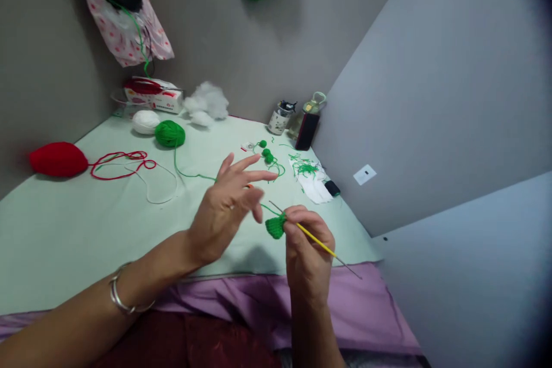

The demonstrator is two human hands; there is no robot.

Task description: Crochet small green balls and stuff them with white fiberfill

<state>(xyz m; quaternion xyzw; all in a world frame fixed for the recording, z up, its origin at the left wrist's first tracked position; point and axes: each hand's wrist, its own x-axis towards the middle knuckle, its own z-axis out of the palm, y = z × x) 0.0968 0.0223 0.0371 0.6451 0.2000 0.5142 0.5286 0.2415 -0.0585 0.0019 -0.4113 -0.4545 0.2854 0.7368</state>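
My right hand (308,241) pinches a crochet hook (317,240) with a yellow grip and thin metal ends. A small green crocheted piece (275,226) sits at its fingertips, close to the hook's upper end. Just left of it, my left hand (230,207) is raised with the fingers spread, the thumb side slightly blurred. Green yarn (194,176) runs from a green ball (169,134) to behind the left hand, and a strand passes from that hand to the piece. Whether the yarn loops round a finger, I cannot tell.
Red yarn (59,159), a white ball (145,122) and stuffing (206,104) lie at the left and back. Small green balls (267,155) are in the middle. Green scraps (305,168) cover white paper at right, near a phone (307,132) and a pen cup (279,121).
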